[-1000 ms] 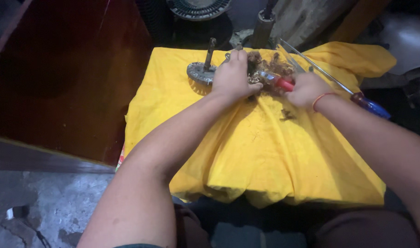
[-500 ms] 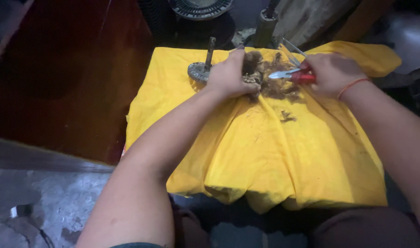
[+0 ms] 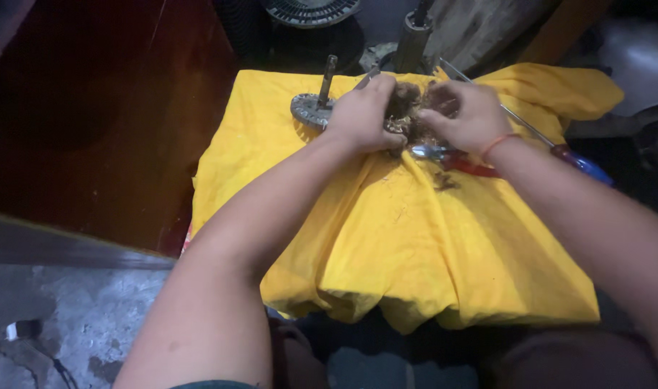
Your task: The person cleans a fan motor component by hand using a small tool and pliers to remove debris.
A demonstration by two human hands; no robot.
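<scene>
A yellow cloth (image 3: 430, 252) covers a small stand in front of me. At its far edge both hands close on a dirty brown tangled clump (image 3: 408, 115) wound around a metal part. My left hand (image 3: 358, 115) grips its left side and my right hand (image 3: 466, 115), with an orange band at the wrist, pinches its right side. Red-handled pliers (image 3: 451, 157) lie on the cloth just under my right wrist, held by neither hand. A round toothed metal disc with an upright shaft (image 3: 311, 108) stands next to my left hand.
A long screwdriver with a red and blue handle (image 3: 577, 162) lies across the cloth's right side. Small dark scraps (image 3: 444, 181) sit near the pliers. A dark cylindrical part (image 3: 413, 36) and a fan-like grille (image 3: 307, 11) stand behind the cloth. A dark red floor (image 3: 91, 122) lies to the left.
My right hand has let go of the red-handled pliers, which now lie on the cloth, and has moved onto the clump. My left hand has stayed on the clump.
</scene>
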